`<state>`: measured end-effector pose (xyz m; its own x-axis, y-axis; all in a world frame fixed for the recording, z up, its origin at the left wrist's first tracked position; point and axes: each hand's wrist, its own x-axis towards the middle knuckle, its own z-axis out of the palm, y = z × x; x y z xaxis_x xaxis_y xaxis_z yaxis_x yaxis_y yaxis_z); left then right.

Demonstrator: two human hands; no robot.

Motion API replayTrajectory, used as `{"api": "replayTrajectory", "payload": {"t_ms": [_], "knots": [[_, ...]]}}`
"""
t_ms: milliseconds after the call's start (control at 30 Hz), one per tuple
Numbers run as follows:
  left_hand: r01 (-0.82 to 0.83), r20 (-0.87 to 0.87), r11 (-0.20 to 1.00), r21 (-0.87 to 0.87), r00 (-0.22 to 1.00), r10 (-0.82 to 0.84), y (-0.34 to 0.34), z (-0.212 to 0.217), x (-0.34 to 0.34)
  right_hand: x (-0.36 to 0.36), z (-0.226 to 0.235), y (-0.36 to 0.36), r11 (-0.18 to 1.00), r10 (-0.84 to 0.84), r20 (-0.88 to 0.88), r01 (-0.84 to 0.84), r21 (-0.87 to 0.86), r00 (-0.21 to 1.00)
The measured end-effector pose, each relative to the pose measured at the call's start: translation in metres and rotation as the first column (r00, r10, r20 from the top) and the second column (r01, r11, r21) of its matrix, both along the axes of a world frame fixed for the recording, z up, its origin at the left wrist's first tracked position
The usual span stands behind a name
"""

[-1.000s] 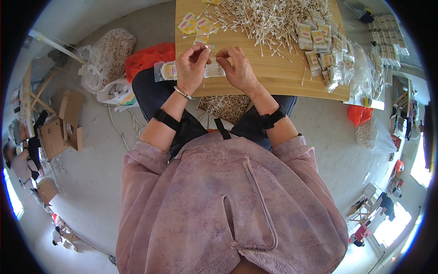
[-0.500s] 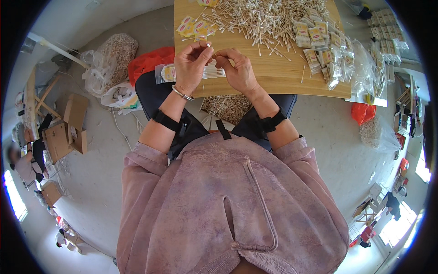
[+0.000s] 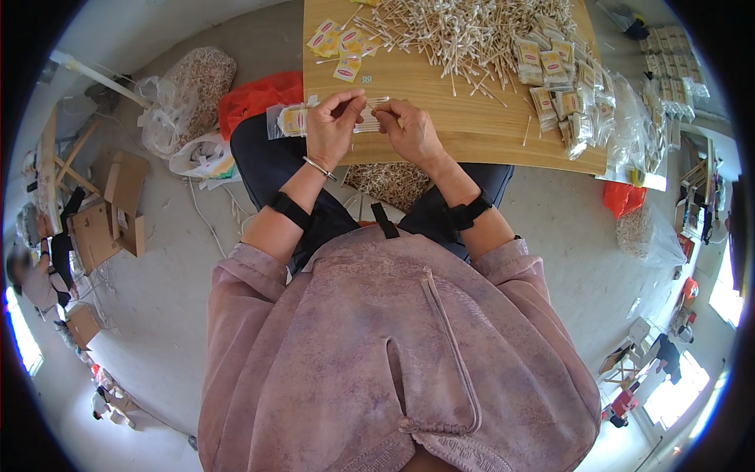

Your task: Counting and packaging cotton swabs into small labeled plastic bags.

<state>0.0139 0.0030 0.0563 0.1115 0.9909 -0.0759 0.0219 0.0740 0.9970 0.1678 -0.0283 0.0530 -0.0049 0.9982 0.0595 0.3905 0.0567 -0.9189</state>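
Close together at the table's near edge, my left hand (image 3: 332, 127) and my right hand (image 3: 411, 134) are both closed in a pinch. A thin cotton swab (image 3: 379, 100) spans the gap between their fingertips; its ends are partly hidden by fingers. Below it, a row of swabs (image 3: 368, 124) lies side by side, mostly covered by my hands. Just left of my left hand is a clear plastic packet (image 3: 293, 121) with a yellow and white card in it. Several loose yellow and white cards (image 3: 346, 68) lie farther up the table.
A large heap of cotton swabs (image 3: 472, 35) covers the far part of the wooden table (image 3: 472, 130). Filled packets (image 3: 578, 102) pile up at the right, beside clear plastic bags (image 3: 625, 126). A container of swabs (image 3: 387, 183) sits below the table edge. Red bag (image 3: 259, 102) at left.
Both hands have come down toward me with the cotton swab, which now lies level by the row. My head view has shifted slightly, and more of the loose cards shows.
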Motion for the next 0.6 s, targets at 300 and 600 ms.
{"api": "replayTrajectory", "payload": {"t_ms": [300,600], "knots": [[-0.108,-0.418,0.964,0.245,0.885,0.205,-0.017,-0.041,-0.014,0.004,-0.036,0.004,0.968,-0.058,0.481,-0.069,0.243,0.875],[-0.073,-0.396,0.957,0.28,0.9,0.184,-0.014,-0.049,0.001,-0.001,-0.041,0.034,0.979,-0.088,0.567,-0.034,0.201,0.819]]}}
